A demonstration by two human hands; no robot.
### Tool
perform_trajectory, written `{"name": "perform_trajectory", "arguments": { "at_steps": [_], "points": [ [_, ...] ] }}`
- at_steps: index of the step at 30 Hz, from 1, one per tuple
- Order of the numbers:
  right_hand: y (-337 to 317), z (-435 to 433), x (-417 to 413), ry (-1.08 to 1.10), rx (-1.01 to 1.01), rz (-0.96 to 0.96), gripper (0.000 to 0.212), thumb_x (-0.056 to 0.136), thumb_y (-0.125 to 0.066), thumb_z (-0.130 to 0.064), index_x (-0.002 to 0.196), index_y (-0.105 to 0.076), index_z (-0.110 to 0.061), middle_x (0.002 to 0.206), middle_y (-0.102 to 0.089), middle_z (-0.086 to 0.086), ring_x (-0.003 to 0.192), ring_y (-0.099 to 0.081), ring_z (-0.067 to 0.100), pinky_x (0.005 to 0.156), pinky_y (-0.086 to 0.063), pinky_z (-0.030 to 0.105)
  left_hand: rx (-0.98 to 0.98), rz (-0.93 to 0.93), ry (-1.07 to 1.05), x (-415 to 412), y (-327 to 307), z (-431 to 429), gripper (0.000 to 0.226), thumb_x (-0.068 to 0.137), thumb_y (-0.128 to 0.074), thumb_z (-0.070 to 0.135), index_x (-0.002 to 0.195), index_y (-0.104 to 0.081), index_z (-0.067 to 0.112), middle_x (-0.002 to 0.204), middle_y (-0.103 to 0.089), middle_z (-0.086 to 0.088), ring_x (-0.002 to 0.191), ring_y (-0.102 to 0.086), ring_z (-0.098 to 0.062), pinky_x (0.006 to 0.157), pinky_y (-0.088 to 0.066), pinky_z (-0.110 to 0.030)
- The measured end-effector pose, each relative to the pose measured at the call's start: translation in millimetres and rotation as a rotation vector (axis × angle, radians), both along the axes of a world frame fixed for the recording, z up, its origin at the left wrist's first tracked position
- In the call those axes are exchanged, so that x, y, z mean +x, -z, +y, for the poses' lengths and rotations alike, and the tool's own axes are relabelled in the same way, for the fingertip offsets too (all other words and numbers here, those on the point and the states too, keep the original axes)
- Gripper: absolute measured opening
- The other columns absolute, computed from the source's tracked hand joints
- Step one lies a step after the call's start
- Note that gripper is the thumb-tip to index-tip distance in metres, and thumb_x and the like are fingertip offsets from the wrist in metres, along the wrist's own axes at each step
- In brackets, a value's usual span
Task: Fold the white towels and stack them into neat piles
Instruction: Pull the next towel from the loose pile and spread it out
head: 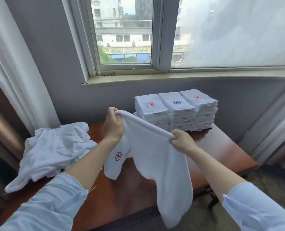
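Firmly, left hand (113, 129) and right hand (182, 141) hold the towel (155, 157); each grip curled round its top edge — left higher.

Held towel (156, 157) soft matt terry cloth; table (221, 147) beneath it glossy reddish polished wood; stacks (176, 109) behind it same nubby cloth.

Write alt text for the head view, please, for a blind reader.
A left hand and right hand grip a white towel by its top edge above a wooden table. A crumpled towel heap lies left; three folded stacks stand behind.
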State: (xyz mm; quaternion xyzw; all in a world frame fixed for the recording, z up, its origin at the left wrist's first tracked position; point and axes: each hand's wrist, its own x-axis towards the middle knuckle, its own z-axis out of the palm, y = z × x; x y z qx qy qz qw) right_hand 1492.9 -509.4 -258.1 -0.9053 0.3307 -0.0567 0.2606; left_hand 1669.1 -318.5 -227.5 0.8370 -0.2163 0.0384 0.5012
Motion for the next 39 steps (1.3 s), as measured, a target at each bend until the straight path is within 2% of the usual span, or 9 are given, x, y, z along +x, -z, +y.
{"name": "perform_trajectory", "arguments": {
  "at_steps": [5,9,11,15,21,23,25,29,39],
  "points": [
    [-42,-9,43,0.063,0.012,-0.409,0.017,0.095,-0.052,-0.013,0.08,-0.057,-0.005,0.082,-0.06,0.013,0.077,-0.054,0.03,0.061,-0.034,0.034,-0.001,-0.091,-0.091,36,-21,19,0.009,0.103,-0.032,0.028,0.096,-0.038,0.027,0.096,-0.056,0.002,0.078,-0.051,-0.023,0.066,-0.032,-0.033],
    [-76,-10,68,-0.013,-0.031,-0.587,0.011,0.097,-0.052,-0.017,0.089,-0.06,-0.018,0.092,-0.058,0.004,0.087,-0.05,0.019,0.073,-0.034,0.029,-0.06,-0.141,-0.102,54,-43,33,0.016,0.096,-0.03,0.023,0.093,-0.045,0.027,0.092,-0.058,0.004,0.079,-0.051,-0.021,0.066,-0.036,-0.034],
    [-84,-8,75,-0.011,-0.073,-0.607,0.014,0.095,-0.053,-0.02,0.083,-0.06,-0.016,0.085,-0.057,-0.002,0.08,-0.05,0.016,0.067,-0.034,0.031,-0.068,-0.182,-0.115,56,-48,42,0.02,0.086,-0.028,0.023,0.084,-0.047,0.021,0.08,-0.056,0.003,0.071,-0.049,-0.017,0.061,-0.036,-0.033],
    [-66,1,77,-0.039,-0.074,-0.373,0.028,0.087,-0.052,-0.022,0.061,-0.043,-0.02,0.057,-0.043,-0.006,0.056,-0.041,0.013,0.052,-0.028,0.029,0.186,-0.187,-0.052,54,-27,55,0.03,0.081,-0.025,0.033,0.069,-0.044,0.013,0.066,-0.051,-0.002,0.066,-0.047,-0.023,0.057,-0.033,-0.034],
    [32,24,51,-0.327,0.072,0.16,0.031,0.086,-0.053,-0.026,0.058,-0.04,-0.023,0.059,-0.042,-0.008,0.059,-0.042,0.014,0.055,-0.029,0.032,0.779,-0.033,0.242,25,64,57,0.041,0.096,-0.035,0.037,0.061,-0.041,0.017,0.064,-0.051,0.003,0.065,-0.049,-0.02,0.057,-0.033,-0.031],
    [70,31,35,-0.376,0.195,0.285,0.017,0.089,-0.054,-0.028,0.074,-0.061,-0.033,0.078,-0.06,-0.012,0.078,-0.057,0.014,0.067,-0.043,0.029,0.916,0.007,0.344,12,95,57,0.034,0.094,-0.039,0.033,0.065,-0.046,0.018,0.07,-0.055,0.003,0.069,-0.051,-0.018,0.058,-0.035,-0.031],
    [101,36,20,-0.373,0.282,0.391,0.027,0.091,-0.056,-0.029,0.115,-0.068,-0.027,0.116,-0.065,-0.008,0.107,-0.06,0.014,0.089,-0.049,0.029,1.003,0.033,0.446,1,118,55,0.024,0.092,-0.044,0.031,0.076,-0.06,0.021,0.083,-0.063,0.007,0.078,-0.056,-0.014,0.062,-0.04,-0.031],
    [131,30,1,-0.267,0.342,0.335,0.035,0.094,-0.052,-0.026,0.127,-0.063,-0.024,0.129,-0.062,-0.004,0.11,-0.059,0.013,0.094,-0.05,0.031,0.947,0.139,0.511,-17,140,43,0.025,0.091,-0.047,0.028,0.102,-0.069,0.029,0.104,-0.066,0.016,0.09,-0.06,-0.011,0.068,-0.043,-0.029],
    [136,-8,-10,0.009,0.307,0.21,0.036,0.092,-0.052,-0.025,0.126,-0.061,-0.029,0.134,-0.058,-0.009,0.12,-0.054,0.01,0.097,-0.048,0.036,0.831,0.115,0.661,-12,148,-26,0.024,0.094,-0.048,0.031,0.111,-0.065,0.034,0.115,-0.062,0.015,0.105,-0.059,-0.009,0.076,-0.046,-0.029]
  ]
}}
